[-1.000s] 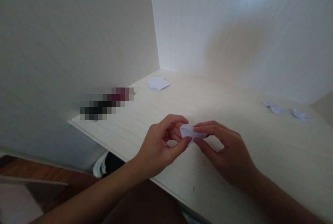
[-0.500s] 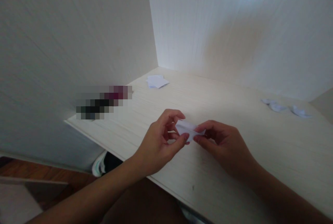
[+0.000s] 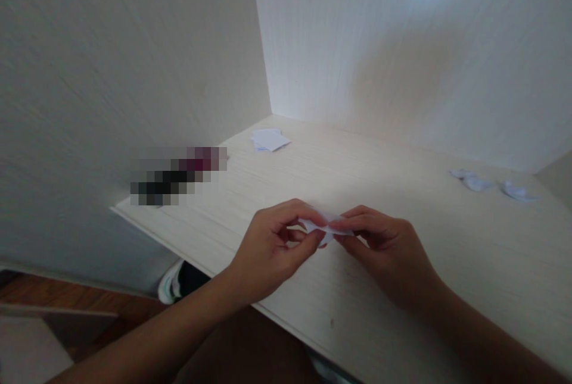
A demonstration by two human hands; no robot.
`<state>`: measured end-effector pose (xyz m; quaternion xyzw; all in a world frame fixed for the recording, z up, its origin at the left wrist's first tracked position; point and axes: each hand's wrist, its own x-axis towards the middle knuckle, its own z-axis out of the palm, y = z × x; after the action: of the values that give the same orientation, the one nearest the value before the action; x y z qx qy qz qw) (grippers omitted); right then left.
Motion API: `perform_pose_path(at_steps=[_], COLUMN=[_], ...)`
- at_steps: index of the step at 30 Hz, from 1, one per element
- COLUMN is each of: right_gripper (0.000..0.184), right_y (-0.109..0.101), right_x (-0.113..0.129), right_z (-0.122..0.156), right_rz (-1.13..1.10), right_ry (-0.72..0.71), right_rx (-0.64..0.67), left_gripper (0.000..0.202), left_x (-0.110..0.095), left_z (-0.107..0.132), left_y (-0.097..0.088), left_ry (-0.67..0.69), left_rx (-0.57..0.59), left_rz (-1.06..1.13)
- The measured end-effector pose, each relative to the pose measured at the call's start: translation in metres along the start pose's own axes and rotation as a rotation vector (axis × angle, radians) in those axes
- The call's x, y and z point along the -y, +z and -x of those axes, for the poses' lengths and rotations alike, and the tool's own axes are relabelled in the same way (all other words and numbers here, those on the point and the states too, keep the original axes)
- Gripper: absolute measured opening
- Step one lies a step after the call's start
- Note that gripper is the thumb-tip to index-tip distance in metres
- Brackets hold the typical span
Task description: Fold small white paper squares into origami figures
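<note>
Both of my hands meet over the pale wooden desk, pinching one small folded piece of white paper between them. My left hand grips its left end with thumb and fingertips closed. My right hand holds the right end the same way. Most of the paper is hidden by my fingers; only a thin strip shows between them, just above the desk top.
A small stack of white paper sheets lies in the back corner by the walls. Several folded white paper pieces lie at the far right. A pixelated dark object sits at the desk's left edge. A shoe shows under the desk.
The paper has been pressed flatter and lower, and my fingers have closed over more of it. Both hands stay in nearly the same spot.
</note>
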<state>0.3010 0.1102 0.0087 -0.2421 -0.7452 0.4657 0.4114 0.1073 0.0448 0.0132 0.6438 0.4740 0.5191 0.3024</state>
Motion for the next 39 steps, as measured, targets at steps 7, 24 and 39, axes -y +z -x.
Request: perform_pose_path(at_steps=[7, 24, 39], right_gripper=[0.035, 0.024, 0.022], right_y=[0.001, 0.007, 0.001], right_x=[0.0, 0.005, 0.017], right_z=[0.003, 0.006, 0.007], right_rz=[0.129, 0.203, 0.469], right_ry=[-0.076, 0.05, -0.12], right_rx=[-0.011, -0.178, -0.122], left_gripper=[0.009, 0.039, 0.042], left_x=[-0.005, -0.001, 0.0], left_z=[-0.002, 0.002, 0.004], left_y=[-0.001, 0.001, 0.0], left_ry=[-0.055, -0.111, -0.015], left_rx=[-0.027, -0.15, -0.086], left_rz=[-0.049, 0.099, 0.065])
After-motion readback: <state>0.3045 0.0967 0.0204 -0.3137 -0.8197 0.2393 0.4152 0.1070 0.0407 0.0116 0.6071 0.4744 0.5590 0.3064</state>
